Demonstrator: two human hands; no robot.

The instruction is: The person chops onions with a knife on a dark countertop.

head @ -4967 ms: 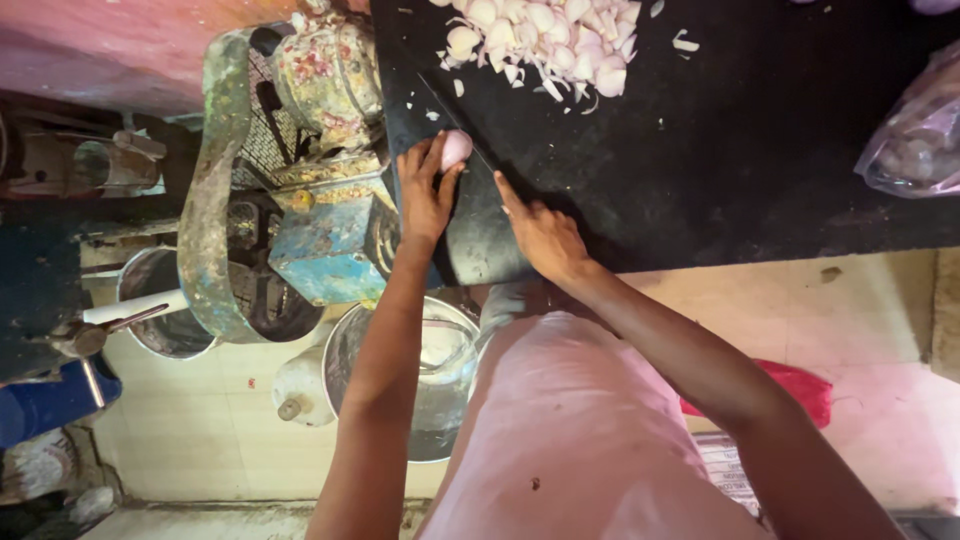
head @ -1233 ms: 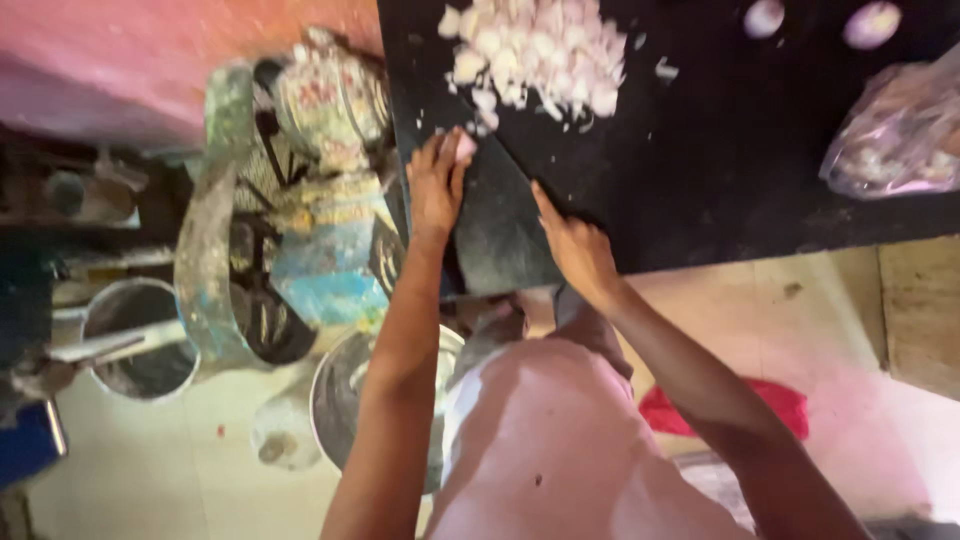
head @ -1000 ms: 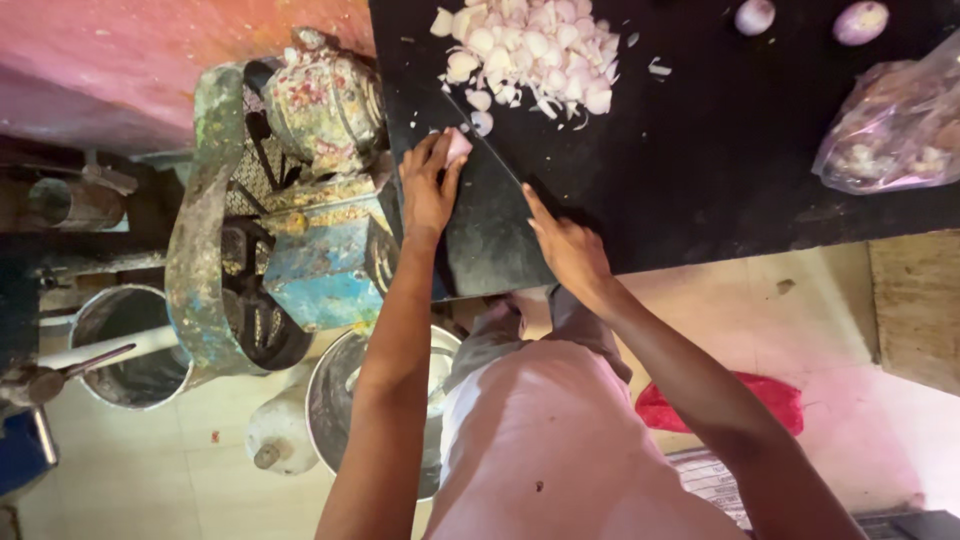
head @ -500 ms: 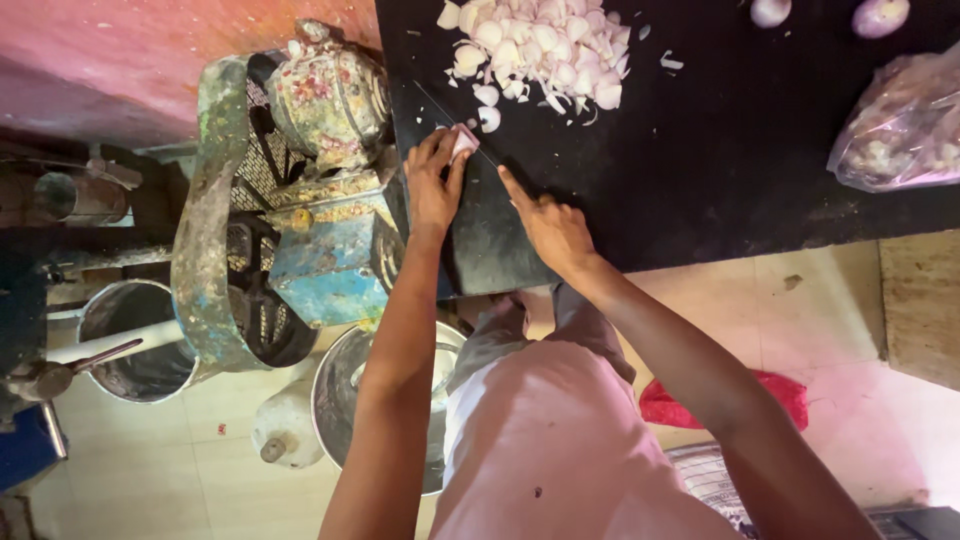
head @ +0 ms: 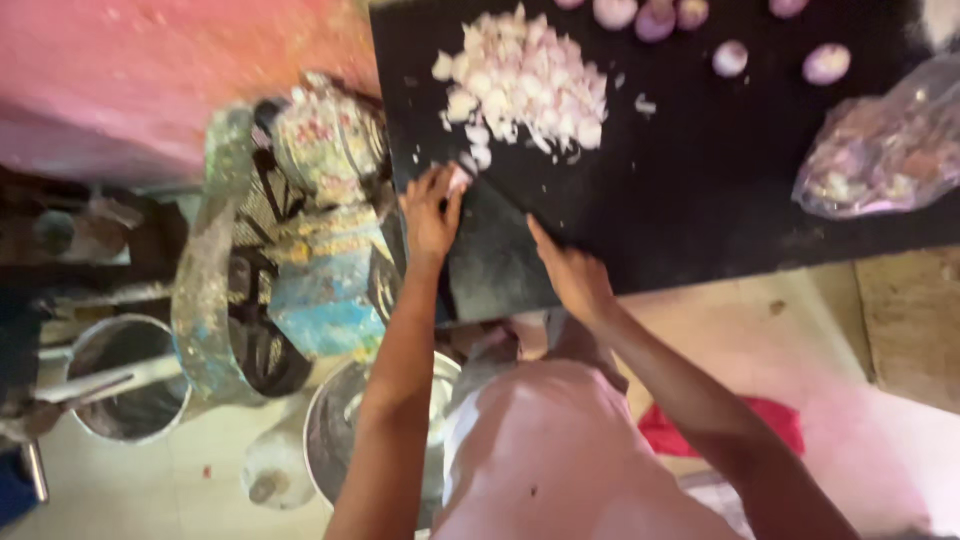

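Observation:
My left hand [head: 430, 212] pinches a small pale onion piece [head: 459, 180] against the black counter [head: 700, 200], just below a pile of chopped onion [head: 522, 82]. My right hand [head: 572, 278] lies to its right, closed around a thin knife. The knife's dark blade is blurred and angles up-left toward the onion piece. Several peeled whole onions [head: 655, 18] lie along the counter's far edge.
A clear plastic bag of onions [head: 882, 150] sits on the counter at right. Left of the counter stands a worn blue and green grinder machine [head: 310, 250]. Steel pots [head: 120, 385] [head: 345, 440] and a red cloth [head: 730, 430] are on the floor below.
The view has shifted, so more whole onions show at the top. My left hand stays on the onion piece while my right hand has made small back-and-forth moves with the knife.

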